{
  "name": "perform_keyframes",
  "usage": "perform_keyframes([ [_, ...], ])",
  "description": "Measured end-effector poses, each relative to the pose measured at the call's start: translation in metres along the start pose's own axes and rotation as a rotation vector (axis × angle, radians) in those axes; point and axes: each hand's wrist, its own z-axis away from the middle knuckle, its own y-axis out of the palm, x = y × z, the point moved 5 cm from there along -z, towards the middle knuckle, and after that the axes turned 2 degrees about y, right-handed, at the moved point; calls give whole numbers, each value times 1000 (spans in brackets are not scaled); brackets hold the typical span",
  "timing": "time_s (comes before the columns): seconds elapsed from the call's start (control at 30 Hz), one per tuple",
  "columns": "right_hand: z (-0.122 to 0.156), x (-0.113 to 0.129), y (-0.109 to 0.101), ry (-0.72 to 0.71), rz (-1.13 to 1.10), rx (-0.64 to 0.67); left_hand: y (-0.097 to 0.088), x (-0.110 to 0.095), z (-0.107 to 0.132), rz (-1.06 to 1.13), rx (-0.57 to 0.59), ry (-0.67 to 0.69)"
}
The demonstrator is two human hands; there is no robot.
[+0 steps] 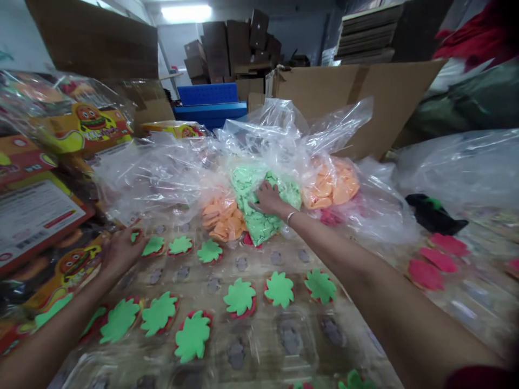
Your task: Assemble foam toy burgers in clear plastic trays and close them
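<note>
My right hand (271,200) reaches onto a pile of light green foam pieces (253,189) in a clear plastic bag, thumb and fingers apart. At the left, my left hand (121,249) has its fingers closed around a small green foam leaf (135,236), partly hidden by them. Beside it lies a row of jagged green foam leaves (180,245) on red pieces. More green leaves (239,296) sit on red pieces in the clear plastic trays (263,346). Orange foam pieces (224,219) lie left of the green pile, and others (332,183) in a bag to its right.
Printed burger-toy boxes (40,216) in plastic wrap stand at the left. Crumpled clear bags (158,167) spread behind the trays. A large open carton (352,97) is at the back. Pink foam pieces (425,273) and a black item (433,213) lie on the right.
</note>
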Motion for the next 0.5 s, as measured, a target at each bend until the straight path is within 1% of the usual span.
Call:
perform_keyframes([
  [0.03,5,4,-1,-58,-18,4,-7,-19,7,12,-29,89],
  [0.07,10,5,-2,-89,-56,4,-15,-42,14,25,-84,182],
  [0.1,14,2,-3,-78,-118,-3,-23,-69,23,30,-142,291],
  [0.13,17,-4,-5,-12,-217,-20,-29,-99,33,42,-191,398],
  [0.17,20,-13,-6,91,-335,-39,-35,-130,42,71,-232,497],
  [0.2,22,-23,-6,206,-453,-55,-36,-163,50,93,-221,602],
  [0.23,23,-32,-5,310,-558,-63,-36,-195,56,111,-196,678],
  [0.27,24,-39,-4,385,-642,-61,-34,-225,59,116,-148,733],
  [0.3,23,-44,-3,427,-705,-54,-28,-253,59,121,-72,770],
  [0.33,23,-46,-3,441,-748,-51,-20,-278,56,132,21,781],
  [0.37,22,-48,-5,444,-785,-62,-11,-299,48,148,115,740],
  [0.4,23,-49,-8,453,-833,-88,0,-315,37,160,205,667],
  [0.43,26,-50,-13,464,-880,-123,13,-327,25,161,293,581],
  [0.5,37,-55,-27,479,-968,-194,35,-347,0,150,363,500],
])
